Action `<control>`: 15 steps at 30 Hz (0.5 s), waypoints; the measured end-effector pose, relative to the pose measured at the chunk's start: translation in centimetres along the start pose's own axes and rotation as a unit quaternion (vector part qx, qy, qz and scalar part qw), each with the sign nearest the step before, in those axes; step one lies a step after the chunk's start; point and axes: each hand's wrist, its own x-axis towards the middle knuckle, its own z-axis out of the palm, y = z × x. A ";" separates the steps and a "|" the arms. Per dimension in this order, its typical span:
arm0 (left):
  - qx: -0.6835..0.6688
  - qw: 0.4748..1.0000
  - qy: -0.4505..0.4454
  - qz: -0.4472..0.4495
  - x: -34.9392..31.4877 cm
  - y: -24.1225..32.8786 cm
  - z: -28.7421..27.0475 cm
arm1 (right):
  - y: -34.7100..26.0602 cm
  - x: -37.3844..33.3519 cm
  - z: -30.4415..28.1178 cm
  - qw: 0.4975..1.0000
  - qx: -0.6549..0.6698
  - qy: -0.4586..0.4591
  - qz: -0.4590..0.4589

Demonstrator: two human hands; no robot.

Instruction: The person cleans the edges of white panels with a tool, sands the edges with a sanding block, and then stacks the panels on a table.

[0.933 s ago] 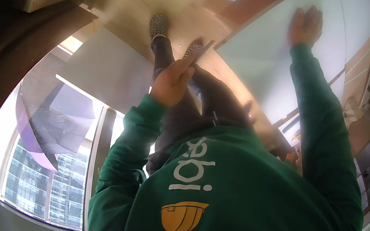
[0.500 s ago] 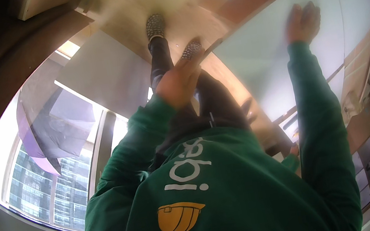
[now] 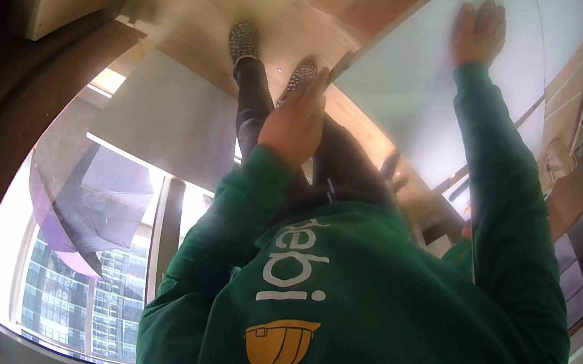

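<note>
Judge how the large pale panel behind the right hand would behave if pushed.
The large pale panel is probably stiff: its face shows no creases or sag. Its soft sheen suggests a smooth surface, so the right hand might slide on it. Being so broad, it may be heavy to shift.

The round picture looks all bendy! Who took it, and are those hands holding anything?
A camera worn on someone's head took it, looking down; its wide lens bends straight edges. Those are that person's own bare hands, poking from green sleeves, not a machine. The left hand seems to hold a thin dark strip, mostly hidden, so I can't tell what it is. The right hand shows against a large pale surface; I can't tell whether it holds anything.
</note>
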 end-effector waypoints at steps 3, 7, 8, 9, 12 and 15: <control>0.053 0.995 -0.074 -0.033 1.5 -0.2 -0.5 | -0.1 0.1 0.1 1.000 -0.004 0.000 0.002; 0.012 0.999 0.037 0.027 0.3 -1.9 -1.3 | 0.6 0.0 0.0 1.000 -0.014 -0.003 0.000; -0.018 0.999 0.018 -0.026 -0.3 -1.7 -1.8 | 0.4 0.0 0.0 1.000 -0.014 -0.004 -0.001; -0.019 0.999 0.019 -0.027 -0.7 -1.8 -1.6 | 0.2 -0.1 0.0 1.000 -0.007 -0.005 0.003; 0.044 0.995 0.027 0.090 -1.1 -1.9 -0.9 | 0.0 -0.1 -0.1 1.000 0.003 -0.005 0.008; -0.022 1.000 -0.005 -0.009 0.3 -1.0 0.6 | 0.0 0.0 0.1 1.000 -0.002 -0.003 0.005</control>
